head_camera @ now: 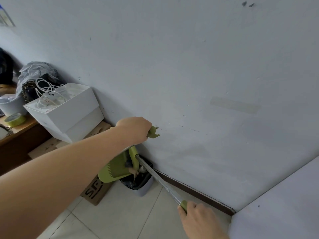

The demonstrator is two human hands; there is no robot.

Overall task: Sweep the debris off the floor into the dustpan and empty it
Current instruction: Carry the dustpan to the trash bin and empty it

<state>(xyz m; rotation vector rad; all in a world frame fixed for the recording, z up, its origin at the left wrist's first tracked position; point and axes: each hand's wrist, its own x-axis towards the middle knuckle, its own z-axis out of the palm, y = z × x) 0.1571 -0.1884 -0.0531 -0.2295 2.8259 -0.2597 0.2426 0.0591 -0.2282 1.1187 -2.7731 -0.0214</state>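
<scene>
Green plastic dustpan hangs tipped over a black-lined bin by the wall, debris at its lip. The left hand has its fingers wrapped round the handle top; the right hand grips the metal pole. The dustpan looks light and stiff, best held by the handle.

White boxes (cables coiled on top) stand against the wall, near a green tape roll.

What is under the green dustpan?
A small bin with a black liner stands under the tilted dustpan, and brownish debris hangs off the pan's edge over it. The dustpan and a metal pole cover most of its inside.
</scene>
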